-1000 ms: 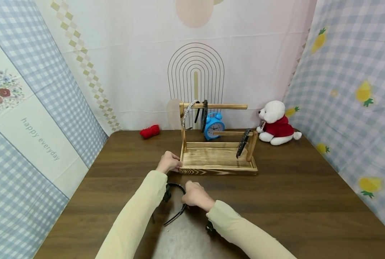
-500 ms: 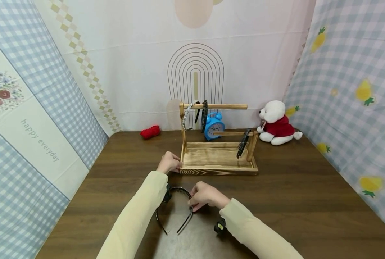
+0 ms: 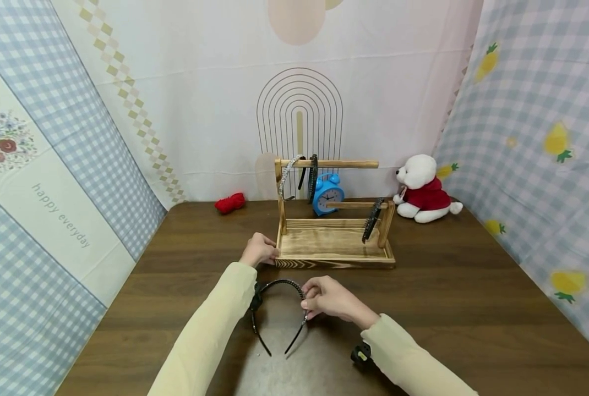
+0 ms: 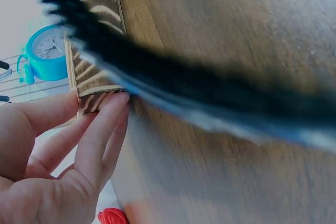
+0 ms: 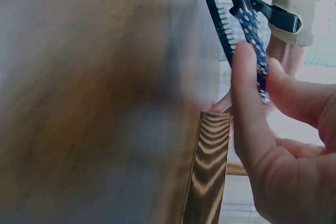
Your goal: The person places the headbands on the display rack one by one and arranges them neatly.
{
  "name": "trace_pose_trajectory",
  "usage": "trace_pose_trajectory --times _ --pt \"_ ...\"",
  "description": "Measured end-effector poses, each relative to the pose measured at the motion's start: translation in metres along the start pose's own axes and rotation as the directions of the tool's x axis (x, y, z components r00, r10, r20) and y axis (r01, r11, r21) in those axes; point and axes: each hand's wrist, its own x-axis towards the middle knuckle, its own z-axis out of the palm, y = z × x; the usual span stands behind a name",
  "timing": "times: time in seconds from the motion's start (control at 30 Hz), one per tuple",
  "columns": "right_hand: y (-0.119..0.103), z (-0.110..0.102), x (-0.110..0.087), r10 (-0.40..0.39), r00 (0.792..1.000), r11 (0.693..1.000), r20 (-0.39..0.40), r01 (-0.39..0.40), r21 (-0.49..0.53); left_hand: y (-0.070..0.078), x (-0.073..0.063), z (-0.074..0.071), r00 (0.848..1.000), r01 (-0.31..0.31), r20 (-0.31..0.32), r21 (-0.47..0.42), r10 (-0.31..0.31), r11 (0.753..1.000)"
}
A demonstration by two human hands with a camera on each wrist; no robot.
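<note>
My left hand (image 3: 258,250) grips the left front corner of a wooden headband stand (image 3: 334,264), thumb and fingers either side of the corner in the left wrist view. My right hand (image 3: 331,300) pinches one side of a dark headband (image 3: 281,281), its arch toward the stand and its two ends toward me. Blue and silver sparkle covers the headband's outer face (image 5: 251,30) in the right wrist view, and small teeth line the inside. A silver headband (image 3: 284,179) and a black one (image 3: 312,179) hang on the upper bar; another dark headband (image 3: 372,220) hangs on the lower bar.
Behind the stand is a blue alarm clock (image 3: 328,195). A white plush dog in a red top (image 3: 423,190) sits at the back right, and a red bundle (image 3: 230,203) lies at the back left. Patterned cloth walls border the brown table (image 3: 448,308).
My right hand has shifted to the right with the headband, which has turned so both ends now show in front of my left forearm's right side. My left hand stays at the stand's corner.
</note>
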Motion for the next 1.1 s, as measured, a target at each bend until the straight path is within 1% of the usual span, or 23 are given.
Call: trace_pose_trajectory --times 0.1,0.23,0.33,0.43,0.63,0.83,1.0,1.1 --pt "0.002 -0.005 -0.004 -0.054 0.998 0.999 -0.043 0.054 -0.001 -0.001 0.0 0.0 1.0 -0.002 -0.002 0.003 0.002 1.0" --pt "0.004 -0.01 -0.008 -0.11 0.987 0.994 -0.113 0.108 -0.026 -0.001 0.0 -0.001 1.0 0.007 -0.003 -0.008 -0.007 1.0" --pt "0.003 -0.012 -0.011 -0.139 0.974 0.99 -0.179 0.132 -0.049 -0.002 -0.001 0.0 1.0 0.013 0.001 -0.014 -0.013 1.0" --pt "0.002 -0.014 -0.013 -0.17 0.955 0.984 -0.242 0.153 -0.087 -0.002 -0.002 0.0 1.0 0.012 0.009 -0.013 -0.012 1.0" --pt "0.001 -0.016 -0.014 -0.243 0.907 0.962 -0.344 0.178 -0.208 -0.003 -0.001 0.0 1.0 0.007 0.007 -0.011 -0.007 1.0" --pt "-0.002 -0.017 -0.014 -0.315 0.84 0.936 -0.443 0.198 -0.291 -0.003 0.0 0.0 1.0 -0.008 0.007 -0.013 0.008 1.0" --pt "-0.006 -0.02 -0.012 -0.386 0.788 0.905 -0.48 0.223 -0.362 -0.004 0.0 0.0 1.0 -0.012 0.004 -0.004 0.012 1.0" --pt "-0.007 -0.023 -0.011 -0.414 0.766 0.892 -0.492 0.236 -0.384 -0.003 0.0 0.0 1.0 -0.014 0.006 -0.006 0.014 1.0"
